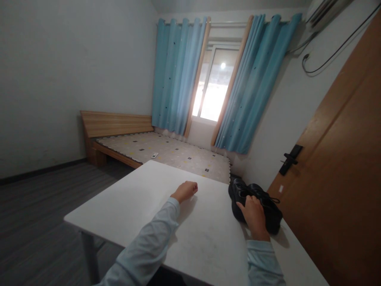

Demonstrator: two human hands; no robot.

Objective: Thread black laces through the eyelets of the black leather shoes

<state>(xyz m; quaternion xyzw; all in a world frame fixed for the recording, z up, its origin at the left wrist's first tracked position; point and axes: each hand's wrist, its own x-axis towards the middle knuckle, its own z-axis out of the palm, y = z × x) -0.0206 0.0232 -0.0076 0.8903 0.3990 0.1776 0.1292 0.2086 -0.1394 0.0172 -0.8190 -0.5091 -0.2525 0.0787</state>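
A pair of black lace-up shoes lies side by side at the right of the white table [127,202]. My right hand [255,216] is over them, its fingers on the upper part and its thumb out to the left against the left shoe [234,198]. The right shoe [274,219] shows beyond that hand, with a lace loop sticking out. Near the table's middle, my left hand [185,192] is curled into a loose fist just over the surface, apart from the shoes. Nothing shows in its fingers.
Behind the table stands a wooden bed [119,124] with a patterned mattress [184,157], on which a small white object [154,155] lies. Blue curtains [178,79] flank a window [212,83]. A wooden door [336,159] with a black handle [291,159] is close on the right.
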